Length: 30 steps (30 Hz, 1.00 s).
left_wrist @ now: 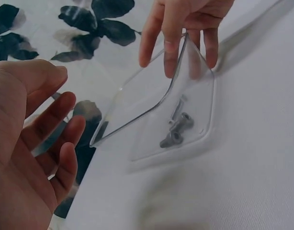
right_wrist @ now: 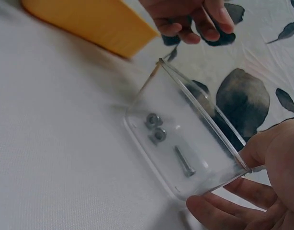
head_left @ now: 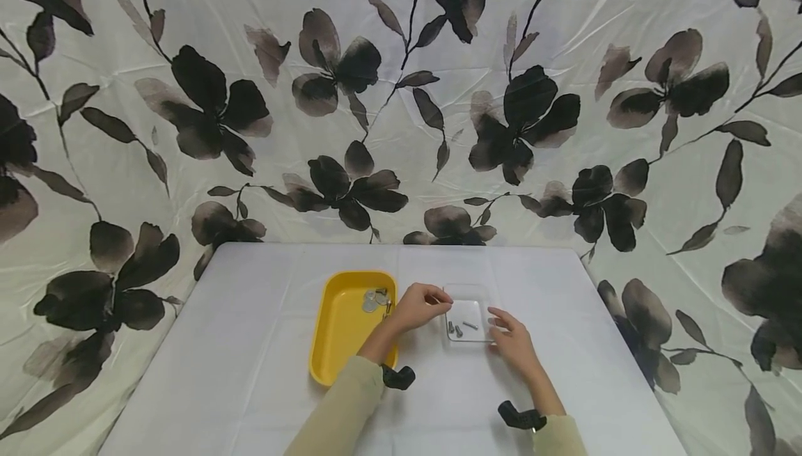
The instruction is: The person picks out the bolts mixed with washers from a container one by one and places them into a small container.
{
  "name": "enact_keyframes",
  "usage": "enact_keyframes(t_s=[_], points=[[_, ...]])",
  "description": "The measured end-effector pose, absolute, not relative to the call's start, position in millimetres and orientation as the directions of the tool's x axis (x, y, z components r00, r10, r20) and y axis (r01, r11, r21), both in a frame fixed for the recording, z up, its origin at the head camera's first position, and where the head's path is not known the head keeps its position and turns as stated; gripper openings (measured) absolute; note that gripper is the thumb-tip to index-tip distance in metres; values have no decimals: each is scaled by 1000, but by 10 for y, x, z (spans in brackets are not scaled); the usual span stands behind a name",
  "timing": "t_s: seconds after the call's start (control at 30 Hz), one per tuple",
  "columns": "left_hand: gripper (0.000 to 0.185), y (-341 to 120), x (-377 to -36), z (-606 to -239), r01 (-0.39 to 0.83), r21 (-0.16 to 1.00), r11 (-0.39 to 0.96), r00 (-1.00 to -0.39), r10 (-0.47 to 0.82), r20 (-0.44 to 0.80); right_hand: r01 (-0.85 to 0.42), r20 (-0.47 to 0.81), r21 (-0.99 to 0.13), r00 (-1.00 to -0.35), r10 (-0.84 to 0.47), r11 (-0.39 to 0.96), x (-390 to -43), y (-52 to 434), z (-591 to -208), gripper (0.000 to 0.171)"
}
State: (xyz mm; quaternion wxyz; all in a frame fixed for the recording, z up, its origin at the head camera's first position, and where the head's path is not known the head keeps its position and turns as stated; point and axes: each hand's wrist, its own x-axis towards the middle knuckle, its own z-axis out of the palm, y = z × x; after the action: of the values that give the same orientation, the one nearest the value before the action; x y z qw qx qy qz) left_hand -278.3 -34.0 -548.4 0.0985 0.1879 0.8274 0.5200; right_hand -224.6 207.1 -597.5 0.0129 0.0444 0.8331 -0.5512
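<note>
A clear plastic box stands on the white table, with two short hex-socket screws and one longer, thinner screw inside. My right hand grips the box by its right wall, thumb at the rim and fingers below along the outside. Close over the left side of the box is my left hand, its fingers loosely bent and nothing held between them, as the left wrist view shows. To its left is a yellow tray, holding several silver coins and small metal pieces by its right wall, partly hidden.
The table carries a white cloth. Behind it and at both sides hangs a floral curtain. My left forearm crosses the front right corner of the yellow tray.
</note>
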Motion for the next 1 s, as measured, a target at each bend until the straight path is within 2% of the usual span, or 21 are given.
enact_keyframes(t_s=[0.43, 0.7, 1.0], points=[[16, -576, -2724, -5313, 238, 923, 302, -895, 437, 88, 106, -83, -918, -994, 76, 381, -2273, 2065, -5964, 44], [23, -886, -2758, -5302, 190, 937, 295, -926, 369, 72, 67, -46, -924, -997, 66, 377, -2248, 2073, -6002, 44], [19, -1209, -2858, -5392, 146, 943, 300, -951, 304, 50, 92, -76, -929, -995, 59, 359, -2259, 2074, -6020, 43]])
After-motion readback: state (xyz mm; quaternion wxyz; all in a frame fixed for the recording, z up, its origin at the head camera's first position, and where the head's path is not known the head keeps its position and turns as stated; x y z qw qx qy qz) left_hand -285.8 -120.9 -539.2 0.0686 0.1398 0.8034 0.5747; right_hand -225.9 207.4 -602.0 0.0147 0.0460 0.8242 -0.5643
